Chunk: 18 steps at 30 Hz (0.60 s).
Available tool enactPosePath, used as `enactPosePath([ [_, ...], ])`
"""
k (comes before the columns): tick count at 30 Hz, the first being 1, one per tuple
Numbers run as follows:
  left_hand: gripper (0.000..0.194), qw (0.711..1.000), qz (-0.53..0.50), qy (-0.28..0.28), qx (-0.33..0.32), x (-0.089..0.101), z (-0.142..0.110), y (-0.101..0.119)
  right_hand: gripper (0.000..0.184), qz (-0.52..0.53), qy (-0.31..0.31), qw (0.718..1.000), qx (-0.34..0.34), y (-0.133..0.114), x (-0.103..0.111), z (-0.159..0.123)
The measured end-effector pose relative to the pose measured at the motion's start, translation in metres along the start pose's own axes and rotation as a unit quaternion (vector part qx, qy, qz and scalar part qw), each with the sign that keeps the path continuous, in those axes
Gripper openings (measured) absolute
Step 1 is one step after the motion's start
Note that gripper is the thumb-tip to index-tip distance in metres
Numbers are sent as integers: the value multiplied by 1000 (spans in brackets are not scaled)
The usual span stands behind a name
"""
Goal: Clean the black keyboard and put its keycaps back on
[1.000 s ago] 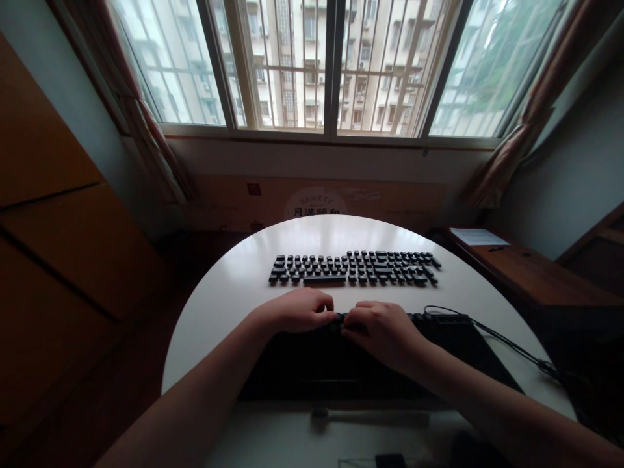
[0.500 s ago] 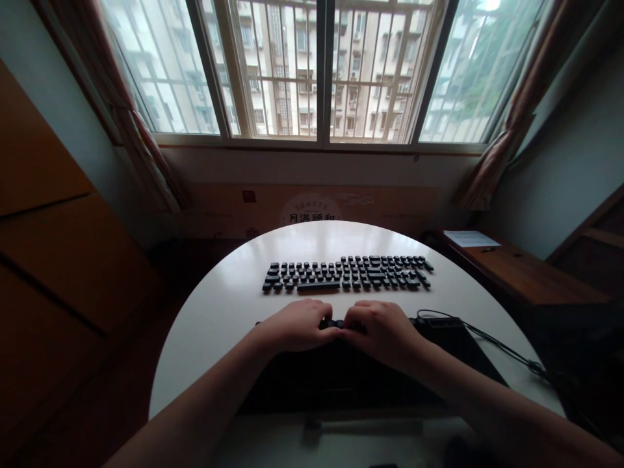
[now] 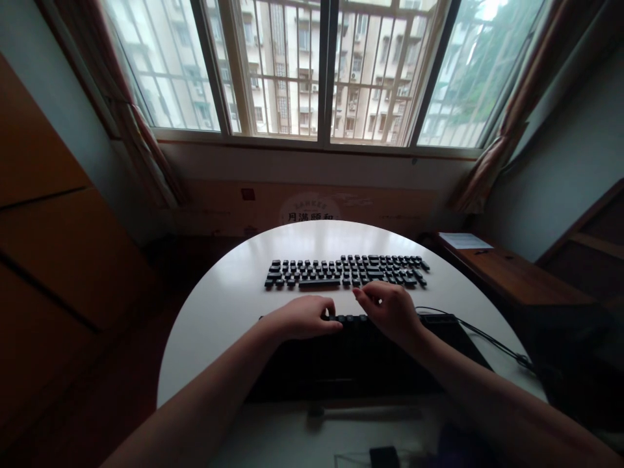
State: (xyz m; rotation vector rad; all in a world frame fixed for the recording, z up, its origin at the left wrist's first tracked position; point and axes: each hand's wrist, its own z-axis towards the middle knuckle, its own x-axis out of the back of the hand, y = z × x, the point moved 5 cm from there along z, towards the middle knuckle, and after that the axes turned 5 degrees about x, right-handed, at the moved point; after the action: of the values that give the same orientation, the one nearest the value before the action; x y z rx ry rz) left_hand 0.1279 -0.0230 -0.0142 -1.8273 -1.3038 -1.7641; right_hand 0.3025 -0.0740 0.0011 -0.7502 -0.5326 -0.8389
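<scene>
A black keyboard lies flat on the white round table, its near part dark and hard to make out. At its far edge sits a short row of keycaps. My left hand is closed on that edge, fingers curled over the far side and thumb on the near side. Just right of it, my right hand is raised over the far edge with fingers bent together in a pinch; anything between them is hidden. Loose black keycaps lie in rows beyond, the nearest ones by my right fingertips.
A black cable runs from the keyboard's far right over the table edge. Near me lie a blurred brush-like stick and a small dark block. A wooden side table with paper stands at right.
My right hand has lifted off the keyboard's far edge and moved slightly away and right, toward the loose keycaps, uncovering keycaps on the edge. My left hand stays at the edge.
</scene>
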Motion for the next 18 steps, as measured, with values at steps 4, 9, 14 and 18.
enactPosePath([
  [4,43,1000,1,-5,6,0,-1,-1,38,12,17,1000,-11,5,2,1],
  [9,44,1000,2,-7,8,-1,-1,-2,37,1,25,1000,-14,5,9,11],
  [14,42,1000,12,-4,-3,-1,0,-3,23,-9,6,999,-45,24,20,48],
  [18,42,1000,8,-7,-24,-1,0,-4,24,-83,-58,995,-19,56,11,90],
])
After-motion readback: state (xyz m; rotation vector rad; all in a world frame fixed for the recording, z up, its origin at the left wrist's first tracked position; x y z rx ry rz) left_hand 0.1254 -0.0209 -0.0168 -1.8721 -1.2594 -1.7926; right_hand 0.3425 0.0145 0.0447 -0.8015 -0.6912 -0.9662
